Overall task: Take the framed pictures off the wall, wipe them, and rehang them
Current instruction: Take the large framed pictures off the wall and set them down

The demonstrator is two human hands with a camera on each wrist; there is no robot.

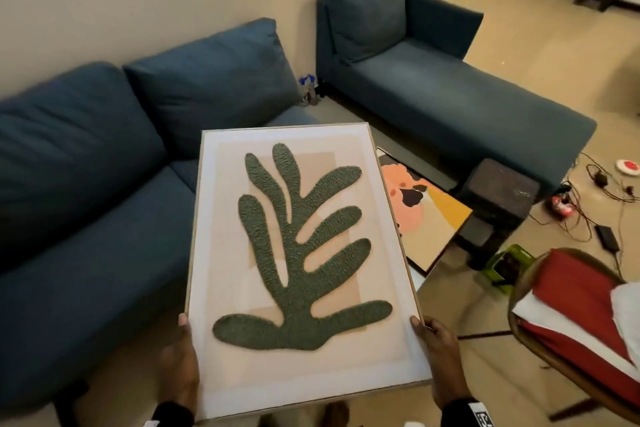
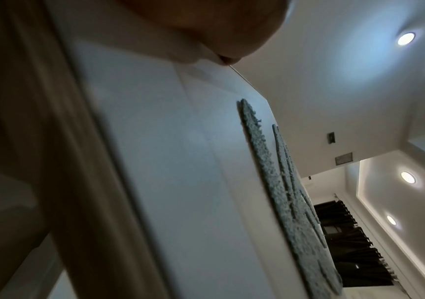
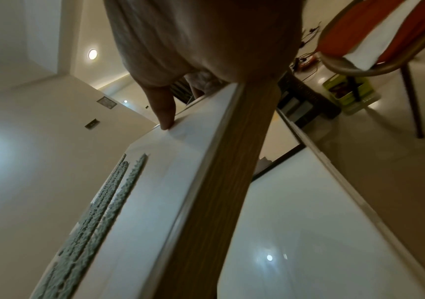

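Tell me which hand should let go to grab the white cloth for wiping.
Right, probably. The white cloth lies on the chair just beyond the right hand. The left hand holds the picture on its sofa side, away from the cloth, and could steady it.

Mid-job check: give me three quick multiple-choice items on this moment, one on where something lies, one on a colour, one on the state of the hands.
1. Where is the second framed picture, the one with the flower?
A on the sofa
B on the floor
C on the wall

2. The leaf shape in the held framed picture is
A green
B red
C yellow

3. The held picture is gripped by
A the left hand only
B the right hand only
C both hands

Key:
1 B, the flower picture lies flat beside the sofa.
2 A, the leaf picture shows green.
3 C, left hand and right hand hold opposite edges.
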